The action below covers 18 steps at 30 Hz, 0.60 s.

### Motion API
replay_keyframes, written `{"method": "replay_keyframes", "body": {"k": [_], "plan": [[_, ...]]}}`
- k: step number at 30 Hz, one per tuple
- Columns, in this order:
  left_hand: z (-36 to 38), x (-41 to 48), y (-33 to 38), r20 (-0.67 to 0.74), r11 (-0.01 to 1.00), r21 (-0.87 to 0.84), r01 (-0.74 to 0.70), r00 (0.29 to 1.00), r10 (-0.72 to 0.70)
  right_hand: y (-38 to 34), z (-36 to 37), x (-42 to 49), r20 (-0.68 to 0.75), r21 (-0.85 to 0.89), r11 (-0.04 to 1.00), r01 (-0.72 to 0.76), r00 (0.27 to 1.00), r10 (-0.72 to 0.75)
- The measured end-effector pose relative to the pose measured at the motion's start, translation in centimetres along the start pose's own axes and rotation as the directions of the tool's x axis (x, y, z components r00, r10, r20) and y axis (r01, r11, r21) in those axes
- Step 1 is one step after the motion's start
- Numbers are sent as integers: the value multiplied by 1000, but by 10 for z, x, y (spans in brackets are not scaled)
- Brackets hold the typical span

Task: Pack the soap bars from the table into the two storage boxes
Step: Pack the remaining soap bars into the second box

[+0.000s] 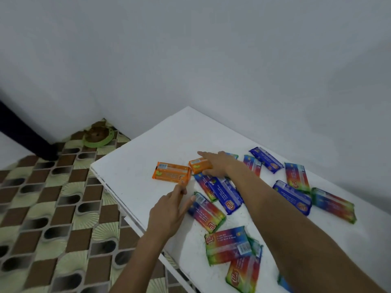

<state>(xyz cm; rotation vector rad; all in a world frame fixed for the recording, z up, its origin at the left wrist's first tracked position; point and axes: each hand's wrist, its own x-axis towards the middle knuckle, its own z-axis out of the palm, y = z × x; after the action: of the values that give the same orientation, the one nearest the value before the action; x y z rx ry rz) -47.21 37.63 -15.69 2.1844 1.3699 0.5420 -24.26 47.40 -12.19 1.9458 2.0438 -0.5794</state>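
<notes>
Straight-fingered left hand [169,210] against long orange bar [171,173]; right hand's [214,163] grip around short bar [198,166]

A large orange pack [171,173] and a small orange bar [198,166] lie flat and touching at mid-frame on the white surface [148,144]. Blue packs [225,194] and rainbow packs [206,214] lie flat and scattered at mixed angles towards the right and lower right, some overlapping.

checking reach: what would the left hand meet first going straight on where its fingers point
The larger orange soap bar; a fingertip of the left hand seems right at its near corner.
</notes>
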Motion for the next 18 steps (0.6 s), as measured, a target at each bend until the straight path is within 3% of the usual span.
{"method": "replay_keyframes", "body": {"k": [8, 11, 13, 15, 18], "plan": [[1, 1, 0, -4, 999, 28, 18, 1000, -18, -1, -9, -5, -139, 38, 999, -11, 990, 16], [-2, 2, 1, 7, 999, 40, 20, 1000, -20, 6, -12, -21, -125, 208, 978, 5, 992, 21], [-4, 3, 0, 19, 997, -19, 72, 997, -72, 12, -14, -40, -111, 393, 919, 16, 993, 30], [-7, 3, 0, 20, 966, -191, 173, 985, -173, 18, -13, -64, -111, 558, 830, 10, 992, 63], [-11, 0, 3, -2, 856, -426, 293, 946, -325, 27, -8, -102, -98, 794, 608, 11, 989, 110]]}}
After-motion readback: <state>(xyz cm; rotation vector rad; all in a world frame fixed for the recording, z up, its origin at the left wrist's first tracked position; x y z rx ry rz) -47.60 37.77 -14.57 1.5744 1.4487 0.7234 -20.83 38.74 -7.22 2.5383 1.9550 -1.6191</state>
